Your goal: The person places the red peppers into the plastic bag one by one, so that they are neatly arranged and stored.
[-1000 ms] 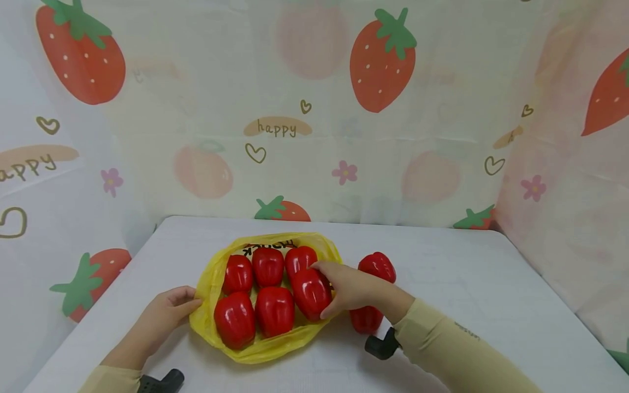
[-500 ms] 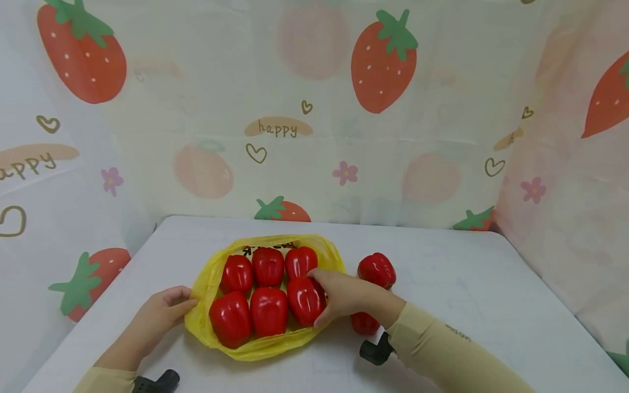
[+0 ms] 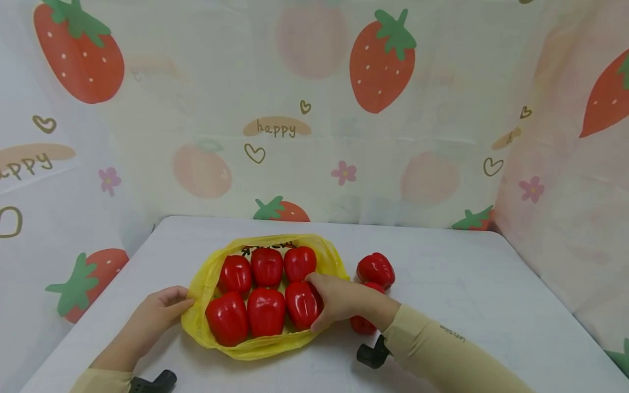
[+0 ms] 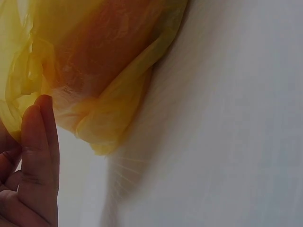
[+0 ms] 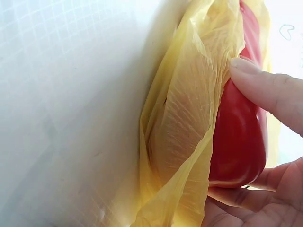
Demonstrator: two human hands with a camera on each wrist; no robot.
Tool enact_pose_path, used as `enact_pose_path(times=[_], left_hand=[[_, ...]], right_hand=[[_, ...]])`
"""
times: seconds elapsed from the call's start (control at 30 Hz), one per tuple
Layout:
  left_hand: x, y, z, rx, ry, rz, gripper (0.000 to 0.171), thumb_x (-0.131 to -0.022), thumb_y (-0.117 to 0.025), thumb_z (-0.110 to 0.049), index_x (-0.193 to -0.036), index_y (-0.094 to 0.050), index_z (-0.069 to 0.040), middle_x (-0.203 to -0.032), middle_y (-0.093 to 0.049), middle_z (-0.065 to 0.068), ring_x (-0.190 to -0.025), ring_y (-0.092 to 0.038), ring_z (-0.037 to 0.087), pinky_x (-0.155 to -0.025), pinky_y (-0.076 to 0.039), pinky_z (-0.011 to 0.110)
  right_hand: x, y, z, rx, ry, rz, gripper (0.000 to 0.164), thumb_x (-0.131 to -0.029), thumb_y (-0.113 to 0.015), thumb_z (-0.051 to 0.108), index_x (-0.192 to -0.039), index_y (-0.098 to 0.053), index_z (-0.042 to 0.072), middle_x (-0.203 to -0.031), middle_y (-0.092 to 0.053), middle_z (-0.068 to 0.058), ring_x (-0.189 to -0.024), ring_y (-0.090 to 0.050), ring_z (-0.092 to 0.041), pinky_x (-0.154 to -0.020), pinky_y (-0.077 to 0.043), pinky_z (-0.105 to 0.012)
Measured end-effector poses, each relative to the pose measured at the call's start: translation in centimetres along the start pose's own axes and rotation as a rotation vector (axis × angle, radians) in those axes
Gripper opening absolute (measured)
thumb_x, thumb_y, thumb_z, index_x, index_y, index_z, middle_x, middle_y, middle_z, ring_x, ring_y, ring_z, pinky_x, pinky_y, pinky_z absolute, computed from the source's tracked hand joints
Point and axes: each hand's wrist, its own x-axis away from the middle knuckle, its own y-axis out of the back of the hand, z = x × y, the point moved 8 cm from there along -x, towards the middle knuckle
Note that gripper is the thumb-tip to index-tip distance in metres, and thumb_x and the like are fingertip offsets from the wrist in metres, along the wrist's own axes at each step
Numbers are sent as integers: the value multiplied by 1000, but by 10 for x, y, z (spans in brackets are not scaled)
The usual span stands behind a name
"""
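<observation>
A yellow plastic bag (image 3: 245, 352) lies with its mouth wide, several red bell peppers (image 3: 267, 311) set in two rows inside. My left hand (image 3: 159, 314) pinches the bag's left edge between thumb and fingers; the left wrist view has those fingers (image 4: 35, 161) against the thin yellow film. At the front right of the bag, my right hand (image 3: 341, 299) grips one bell pepper (image 3: 301, 305) from its right side. In the right wrist view the thumb (image 5: 265, 90) lies over this pepper (image 5: 239, 142) near the bag's rim, other fingers beneath it.
Right of the bag, loose red bell peppers (image 3: 375, 270) rest on the white table (image 3: 457, 295), partly hidden behind my right wrist. Strawberry-printed curtains (image 3: 304, 164) enclose the back and sides. A black wrist mount (image 3: 373, 353) hangs under the right sleeve.
The right hand has moved left and slightly down with its pepper, settling it into the front row. Bag and left hand have shifted slightly left.
</observation>
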Motion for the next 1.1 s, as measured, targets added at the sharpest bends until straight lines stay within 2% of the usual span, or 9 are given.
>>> enact_pose_path(times=[0.7,1.1], left_hand=[[4,4,0,-1,-1,-3,40,-89,-57,-36,-112,-57,-3,-110,-60,9,-93,-58,18,-84,-51,35],[4,4,0,9,6,-1,39,-89,-58,-34,-111,-57,-3,-109,-61,8,-92,-57,18,-83,-52,34]], right_hand=[[1,-4,2,14,5,20,80,-58,-85,33,-122,-40,22,-113,-49,9,-108,-45,-11,-76,-52,-28],[1,-6,-1,36,-16,-1,87,-56,-86,31,-128,-38,21,-120,-47,5,-112,-43,-14,-77,-52,-32]])
